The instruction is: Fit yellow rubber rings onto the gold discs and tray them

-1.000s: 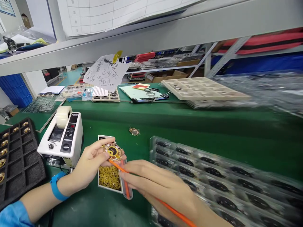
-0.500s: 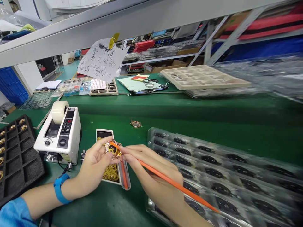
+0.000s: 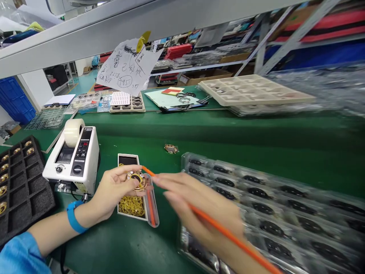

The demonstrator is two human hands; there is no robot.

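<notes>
Pinched between the fingers and thumb of my left hand is a round gold watch part with a dark and yellow centre. My right hand, blurred by motion, grips a long slim orange tool. The tool's front end lies close to the upper right of the watch part; whether they touch I cannot tell. Just below sits a white box of small yellow rings. Along its right side lies a clear narrow case with an orange strip inside.
A white tape dispenser and a black foam tray of gold pieces stand at left. At right lies a clear blister tray with dark parts. Another gold part rests on the green mat. Behind stands a beige tray.
My right hand has drawn back to the right, and the orange tool's front end has moved off the watch part's face towards its upper edge. The view has shifted slightly.
</notes>
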